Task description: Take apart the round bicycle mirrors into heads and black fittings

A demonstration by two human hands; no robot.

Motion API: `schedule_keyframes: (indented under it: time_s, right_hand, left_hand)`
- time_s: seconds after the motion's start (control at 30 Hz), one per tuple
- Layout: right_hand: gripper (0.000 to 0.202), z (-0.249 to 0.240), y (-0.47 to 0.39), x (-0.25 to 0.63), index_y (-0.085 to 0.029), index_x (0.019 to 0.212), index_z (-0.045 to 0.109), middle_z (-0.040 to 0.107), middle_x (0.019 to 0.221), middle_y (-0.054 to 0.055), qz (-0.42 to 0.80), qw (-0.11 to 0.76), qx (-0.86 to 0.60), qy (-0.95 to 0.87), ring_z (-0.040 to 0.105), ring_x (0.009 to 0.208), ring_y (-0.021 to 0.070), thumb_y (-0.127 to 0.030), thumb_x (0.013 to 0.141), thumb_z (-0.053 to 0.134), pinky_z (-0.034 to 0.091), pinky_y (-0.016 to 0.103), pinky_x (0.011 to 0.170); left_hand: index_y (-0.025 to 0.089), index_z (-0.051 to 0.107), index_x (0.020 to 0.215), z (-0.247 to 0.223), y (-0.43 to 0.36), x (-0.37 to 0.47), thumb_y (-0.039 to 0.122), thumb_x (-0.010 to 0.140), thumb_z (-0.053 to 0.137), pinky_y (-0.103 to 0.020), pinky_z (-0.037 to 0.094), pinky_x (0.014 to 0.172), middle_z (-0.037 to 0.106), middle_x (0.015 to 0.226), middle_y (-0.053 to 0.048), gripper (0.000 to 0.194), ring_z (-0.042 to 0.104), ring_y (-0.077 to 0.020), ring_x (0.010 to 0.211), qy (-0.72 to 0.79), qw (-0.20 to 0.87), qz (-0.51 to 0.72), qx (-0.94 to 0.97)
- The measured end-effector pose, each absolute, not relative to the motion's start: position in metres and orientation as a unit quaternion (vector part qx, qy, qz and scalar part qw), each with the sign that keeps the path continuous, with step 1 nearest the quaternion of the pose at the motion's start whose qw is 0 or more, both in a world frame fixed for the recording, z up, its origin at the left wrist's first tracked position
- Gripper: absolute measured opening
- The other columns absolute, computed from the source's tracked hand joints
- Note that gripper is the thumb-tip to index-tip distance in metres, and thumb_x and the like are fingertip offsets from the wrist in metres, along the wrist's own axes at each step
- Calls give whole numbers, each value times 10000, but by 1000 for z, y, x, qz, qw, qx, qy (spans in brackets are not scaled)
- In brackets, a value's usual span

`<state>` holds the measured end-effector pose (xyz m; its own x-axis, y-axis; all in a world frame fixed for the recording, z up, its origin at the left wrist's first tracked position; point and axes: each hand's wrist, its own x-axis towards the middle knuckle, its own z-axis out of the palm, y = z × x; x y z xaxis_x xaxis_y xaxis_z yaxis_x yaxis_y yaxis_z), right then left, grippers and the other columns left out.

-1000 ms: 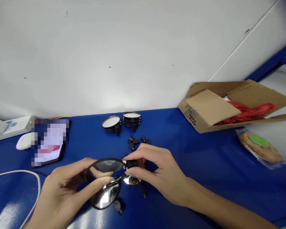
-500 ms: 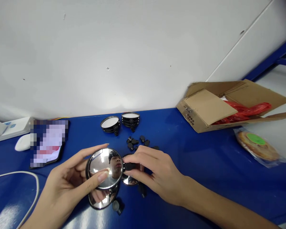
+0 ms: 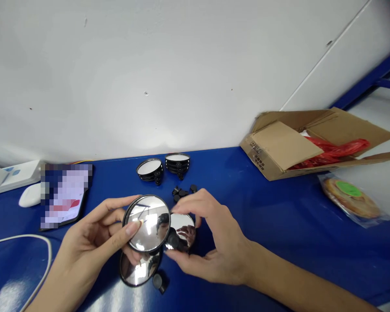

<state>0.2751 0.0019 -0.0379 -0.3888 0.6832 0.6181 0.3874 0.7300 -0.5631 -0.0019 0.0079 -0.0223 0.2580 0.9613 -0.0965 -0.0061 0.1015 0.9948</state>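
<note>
My left hand [image 3: 95, 238] grips a round mirror [image 3: 152, 236] by its left edge, thumb across the glass and fingers behind. A small black mount piece [image 3: 173, 237] shows at the mirror's lower right edge; whether it is joined on cannot be told. Around that piece my right hand [image 3: 214, 238] is open, thumb and index finger spread apart. Beneath lie two more round mirrors, one at lower left [image 3: 139, 271] and one at right [image 3: 186, 225], partly covered. A loose black mount [image 3: 160, 282] rests near the lower one.
Two stacks of round mirrors, left [image 3: 150, 169] and right [image 3: 177, 162], stand near the wall. Several small black mounts [image 3: 180, 193] lie before them. A cardboard box [image 3: 279, 147], a bagged round food item [image 3: 352, 197], a phone [image 3: 68, 195] and a white cable [image 3: 48, 255] flank the workspace.
My right thumb and index finger have parted from the black mount piece they were pinching. The held mirror has shifted slightly right and up, and the mirror behind shows more.
</note>
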Motion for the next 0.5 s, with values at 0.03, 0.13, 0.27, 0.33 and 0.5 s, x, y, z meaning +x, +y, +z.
schedule_keyframes:
  time_s: [0.03,0.13,0.27,0.33,0.5]
  right_hand:
    - [514,-36,2,277,-284,1436,675,841,1254,103,183,449,-331,-809,820,1109,284,-328,985,919,681,394,857]
    - [918,-31,3,282,-309,1678,524,655,1664,180,234,414,-325,-818,692,1510,350,-432,918,1024,680,452,1108]
    - [1061,-30,6,285,-313,1819,387,518,1828,215,261,348,-260,-862,572,1667,372,-493,971,999,495,562,1372]
    - [1075,-32,6,285,-286,1849,347,497,1854,226,262,333,-231,-876,561,1678,362,-485,998,973,453,554,1399]
    - [1064,-36,7,281,-267,1839,349,518,1839,222,273,325,-218,-879,571,1651,340,-420,989,970,460,518,1374]
  left_hand:
    - [246,834,1373,-22,8,-3,517,1035,944,-247,711,540,844,665,-30,447,832,-232,513,456,582,412,532]
    - [288,880,1375,-27,9,-10,510,1025,952,-253,718,576,886,801,-38,421,845,-219,556,474,572,401,536]
    - [346,886,1445,-39,9,-25,498,1084,890,-250,731,697,869,863,-24,392,889,-229,750,484,561,354,571]
    - [344,902,1430,-44,8,-32,491,1101,870,-235,722,745,870,878,-30,361,891,-228,831,489,544,342,590]
    - [339,903,1383,-40,5,-31,479,1087,881,-209,715,737,897,935,-32,328,876,-207,805,488,510,347,617]
